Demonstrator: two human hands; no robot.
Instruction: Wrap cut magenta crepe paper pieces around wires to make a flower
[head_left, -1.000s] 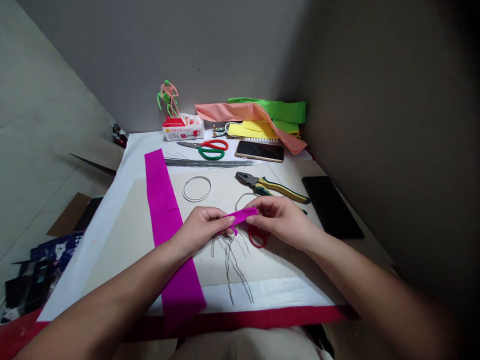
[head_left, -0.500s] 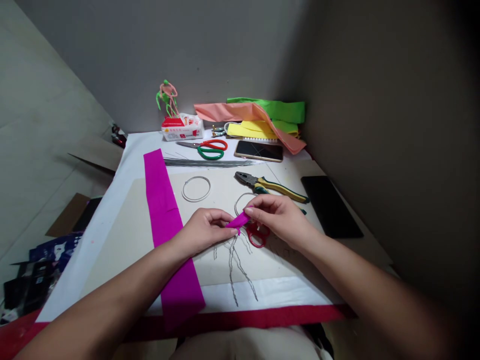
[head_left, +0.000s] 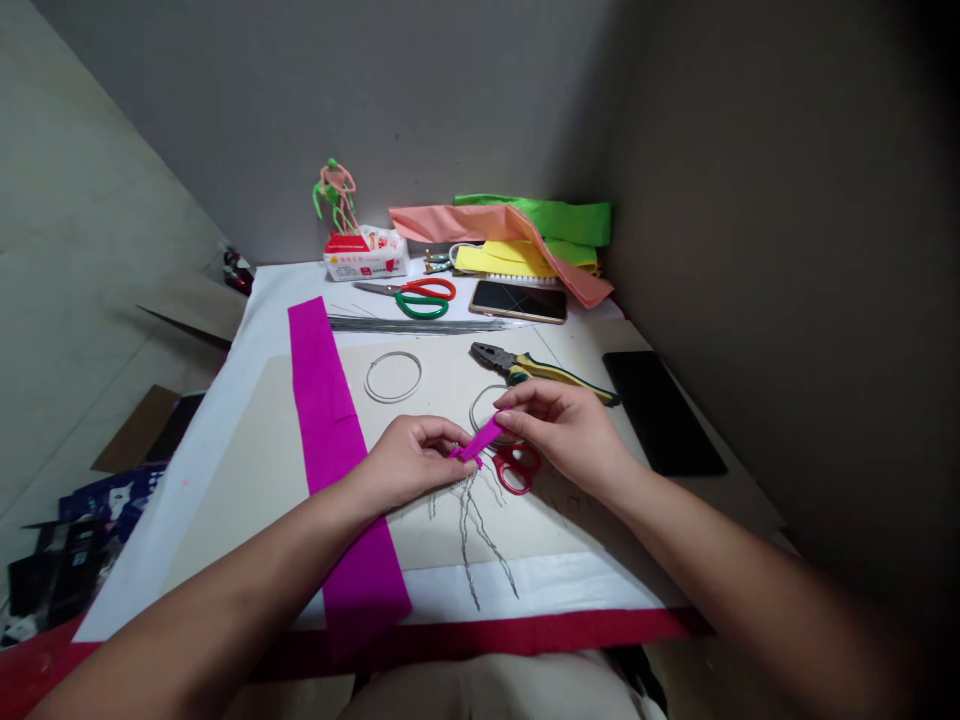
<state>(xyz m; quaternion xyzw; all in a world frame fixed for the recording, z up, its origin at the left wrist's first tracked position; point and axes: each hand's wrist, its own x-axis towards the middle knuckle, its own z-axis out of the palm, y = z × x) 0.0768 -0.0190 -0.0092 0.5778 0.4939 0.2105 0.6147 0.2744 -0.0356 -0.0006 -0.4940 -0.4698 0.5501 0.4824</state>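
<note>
A twisted wire figure (head_left: 466,520) with long thin legs hangs from my left hand (head_left: 420,455), whose thumb and fingers pinch its top. Magenta paper is wrapped round the wire at that spot. From there a narrow magenta strip (head_left: 482,437) slants up to my right hand (head_left: 559,425), which grips its far end between thumb and fingers. Red-handled scissors (head_left: 516,468) lie just below my right hand, their blades not visible. A wide magenta paper band (head_left: 330,420) runs beside and partly under my left forearm.
Pliers (head_left: 540,372), a wire coil (head_left: 393,377), red-and-green scissors (head_left: 424,298), a bundle of wires (head_left: 420,325) and a phone (head_left: 517,300) lie farther back. A black slab (head_left: 664,412) is at the right. Coloured paper (head_left: 517,225) and a small box (head_left: 365,255) stand along the wall.
My right hand has moved slightly up and to the right, and more of the magenta strip shows between my hands. The wire legs have shifted slightly to the right.
</note>
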